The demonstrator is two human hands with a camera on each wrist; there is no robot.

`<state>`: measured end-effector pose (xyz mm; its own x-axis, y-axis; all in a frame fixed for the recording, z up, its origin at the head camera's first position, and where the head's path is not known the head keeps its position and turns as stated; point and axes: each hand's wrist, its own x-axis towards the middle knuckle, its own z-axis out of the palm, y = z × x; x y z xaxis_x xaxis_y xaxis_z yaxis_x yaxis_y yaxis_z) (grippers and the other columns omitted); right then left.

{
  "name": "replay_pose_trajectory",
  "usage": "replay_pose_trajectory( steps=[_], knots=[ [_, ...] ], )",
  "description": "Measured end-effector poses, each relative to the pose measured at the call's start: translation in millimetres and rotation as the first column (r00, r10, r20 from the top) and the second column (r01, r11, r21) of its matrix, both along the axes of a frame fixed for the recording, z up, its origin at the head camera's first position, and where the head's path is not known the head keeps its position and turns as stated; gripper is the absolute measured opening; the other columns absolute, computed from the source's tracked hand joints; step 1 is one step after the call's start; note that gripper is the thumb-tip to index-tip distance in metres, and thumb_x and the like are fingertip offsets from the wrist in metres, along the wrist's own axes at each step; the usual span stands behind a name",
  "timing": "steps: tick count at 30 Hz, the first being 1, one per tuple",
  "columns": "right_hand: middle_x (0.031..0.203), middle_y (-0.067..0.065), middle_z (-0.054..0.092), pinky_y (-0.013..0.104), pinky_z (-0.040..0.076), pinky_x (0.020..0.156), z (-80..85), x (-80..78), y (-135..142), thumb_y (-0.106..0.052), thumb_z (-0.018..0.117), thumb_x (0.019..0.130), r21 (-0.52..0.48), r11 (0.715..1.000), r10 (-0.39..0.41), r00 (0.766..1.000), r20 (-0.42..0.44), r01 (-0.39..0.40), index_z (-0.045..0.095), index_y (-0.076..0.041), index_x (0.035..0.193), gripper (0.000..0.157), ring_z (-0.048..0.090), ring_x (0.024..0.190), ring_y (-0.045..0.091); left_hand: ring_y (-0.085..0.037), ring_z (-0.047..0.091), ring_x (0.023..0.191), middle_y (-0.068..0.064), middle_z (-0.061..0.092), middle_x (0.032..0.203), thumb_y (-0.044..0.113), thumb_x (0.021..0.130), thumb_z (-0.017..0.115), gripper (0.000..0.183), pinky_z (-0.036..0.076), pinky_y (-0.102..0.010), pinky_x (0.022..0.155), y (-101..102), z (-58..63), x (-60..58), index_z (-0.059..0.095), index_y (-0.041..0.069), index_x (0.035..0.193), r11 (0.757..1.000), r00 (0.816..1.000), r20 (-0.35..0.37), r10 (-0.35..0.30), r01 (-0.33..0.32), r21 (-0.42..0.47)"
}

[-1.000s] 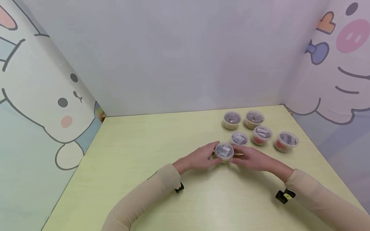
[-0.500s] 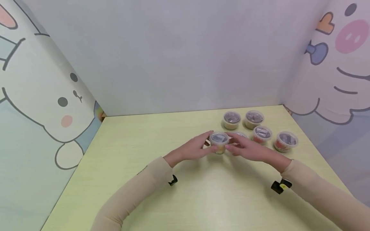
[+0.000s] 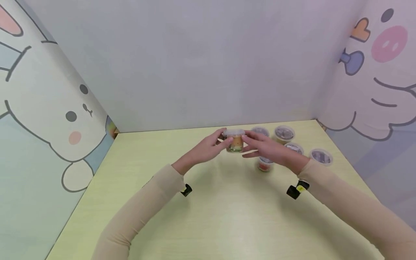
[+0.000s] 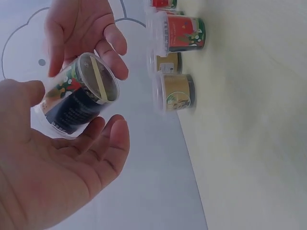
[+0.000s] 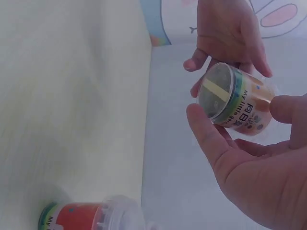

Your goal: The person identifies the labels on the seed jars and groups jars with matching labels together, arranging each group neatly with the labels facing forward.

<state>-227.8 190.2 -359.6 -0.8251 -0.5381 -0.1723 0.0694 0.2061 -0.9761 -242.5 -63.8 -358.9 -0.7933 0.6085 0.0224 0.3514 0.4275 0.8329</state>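
Both my hands hold a small round lidded plastic cup [image 3: 235,143], raised above the table. It has a clear lid and an orange-and-green label. My left hand [image 3: 205,148] grips its left side, thumb towards me and fingers curled behind. On the other side, my right hand [image 3: 267,147] holds it between thumb and fingers. The cup's base, with a pale strip across it, shows in the left wrist view. Lettering on the label [image 5: 244,108] is seen in the right wrist view. Just below my right hand, a red-labelled cup [image 3: 264,165] stands on the table.
Several similar lidded cups stand at the table's back right, among them a tan-labelled cup [image 4: 176,93] and a red-labelled one [image 4: 186,34]. My right arm partly hides some. A plain wall [image 3: 201,72] closes the back; cartoon-printed panels flank both sides of the pale table [image 3: 208,216].
Both hands have lifted the cup and carried it left and away from me. It has tipped so its side faces me. The red-labelled cup behind it now shows below my right hand.
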Motion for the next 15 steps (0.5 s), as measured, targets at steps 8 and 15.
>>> replay_pose_trajectory(
  steps=[8,15],
  knots=[
    [0.151,0.023,0.038,0.050,0.048,0.103,16.6,-18.3,-15,-0.040,0.043,0.110,-0.211,0.977,0.004,0.991,0.134,0.024,0.025,-0.003,0.157,0.063,0.049,0.133,0.045,-0.029,0.060,0.116,-0.008,0.055,0.134,0.056,0.107,0.033,0.068,0.056,-0.043,0.087,-11,20.2,-9.2,0.029,0.011,0.158,0.998,0.998,0.029,0.047,-0.049,0.040],
    [0.156,0.022,0.032,0.054,0.041,0.110,14.0,-30.3,-27,-0.037,0.040,0.111,-0.295,0.955,0.045,0.977,0.208,0.019,0.028,-0.007,0.157,0.056,0.041,0.139,0.048,-0.037,0.058,0.117,-0.011,0.054,0.131,0.053,0.108,0.032,0.060,0.052,-0.054,0.092,-15,19.6,-18.4,0.036,0.013,0.153,0.988,0.987,0.118,0.108,-0.119,0.096]
  ],
)
